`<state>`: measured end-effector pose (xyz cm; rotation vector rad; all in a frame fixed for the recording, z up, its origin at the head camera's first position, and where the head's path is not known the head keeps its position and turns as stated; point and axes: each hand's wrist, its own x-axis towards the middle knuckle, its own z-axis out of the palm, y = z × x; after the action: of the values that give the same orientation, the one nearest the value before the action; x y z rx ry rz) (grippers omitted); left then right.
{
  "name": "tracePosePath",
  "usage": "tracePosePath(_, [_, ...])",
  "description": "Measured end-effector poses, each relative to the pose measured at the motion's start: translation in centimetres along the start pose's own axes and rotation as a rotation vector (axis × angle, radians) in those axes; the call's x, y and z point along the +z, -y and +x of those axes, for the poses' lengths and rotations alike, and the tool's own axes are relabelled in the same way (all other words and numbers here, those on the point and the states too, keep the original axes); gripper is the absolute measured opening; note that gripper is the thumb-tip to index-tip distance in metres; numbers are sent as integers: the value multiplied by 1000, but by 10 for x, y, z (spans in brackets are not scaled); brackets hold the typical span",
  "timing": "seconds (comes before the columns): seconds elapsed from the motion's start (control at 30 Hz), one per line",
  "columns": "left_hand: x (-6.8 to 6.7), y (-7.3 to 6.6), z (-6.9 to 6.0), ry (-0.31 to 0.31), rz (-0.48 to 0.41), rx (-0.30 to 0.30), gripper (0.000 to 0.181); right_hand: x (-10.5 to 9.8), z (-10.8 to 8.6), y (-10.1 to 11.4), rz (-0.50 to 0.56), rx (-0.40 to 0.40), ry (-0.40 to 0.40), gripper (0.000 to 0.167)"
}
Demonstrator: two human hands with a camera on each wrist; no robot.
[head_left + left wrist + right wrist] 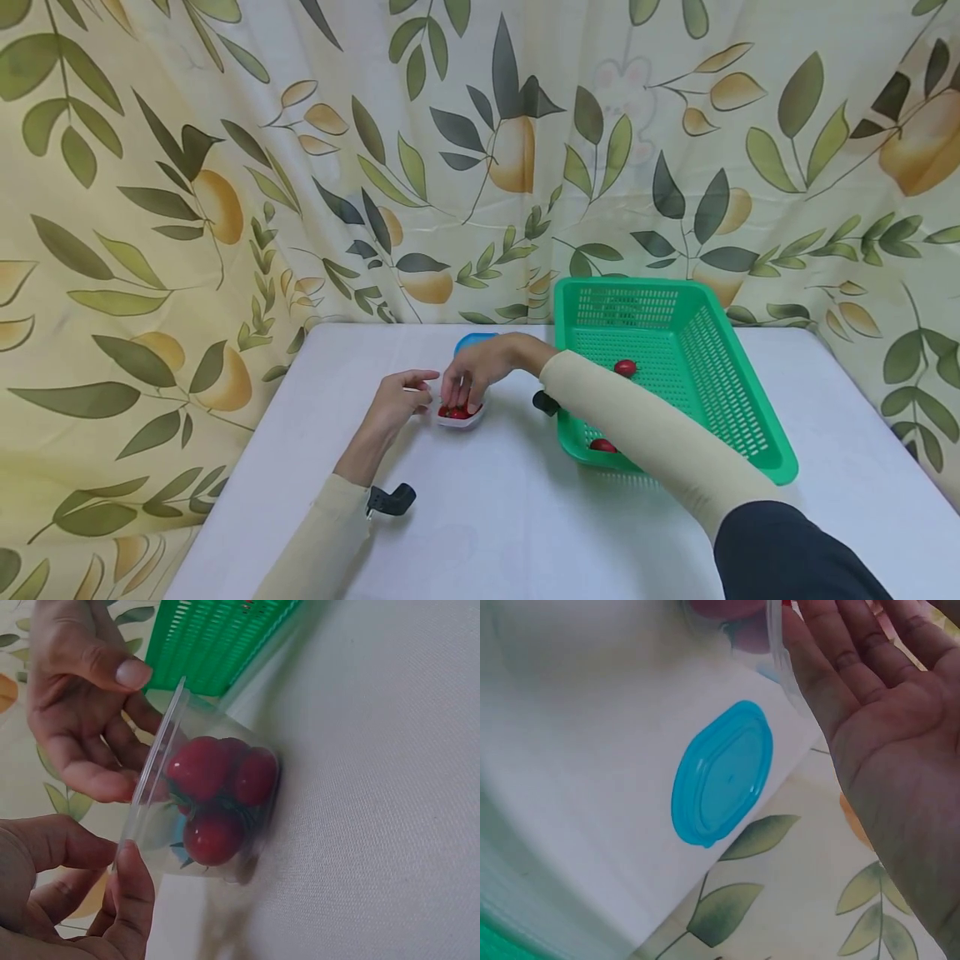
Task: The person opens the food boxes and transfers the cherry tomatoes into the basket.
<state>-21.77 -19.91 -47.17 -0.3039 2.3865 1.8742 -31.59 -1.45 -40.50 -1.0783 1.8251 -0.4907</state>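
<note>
Fingers: left hand (393, 404) pinching clear plastic tub (223, 724) by rim | right hand (480, 367) loose, apparently empty, over round red tomatoes (201, 766) | advised: steady, light touch

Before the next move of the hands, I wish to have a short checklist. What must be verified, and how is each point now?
1. Container held: ok; the left hand pinches the clear container.
2. Container uncovered: ok; the blue lid lies apart on the table.
3. Right hand away from the opening: not ok; the right hand is at it.
4. Right fingertips free of fruit: cannot tell; they are partly hidden.
5. Full count in the green basket: cannot tell; two tomatoes show, but the right sleeve covers part.
</note>
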Motion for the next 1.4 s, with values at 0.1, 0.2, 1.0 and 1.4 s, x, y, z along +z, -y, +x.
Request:
tracePosePath(0.1, [0,0,0,-3,2,-3,38,1,2,0,-4,20,23,37])
tracePosePath(0.2, [1,1,1,-4,1,2,38,2,5,-1,-13,28,42,37])
tracePosePath(1.0, [0,-1,-1,6,-7,-1,40,4,10,-6,16,54,44,30])
tracePosePath(1.4, [0,1,0,10,-8,10,39,3,6,-5,61,34,-1,28])
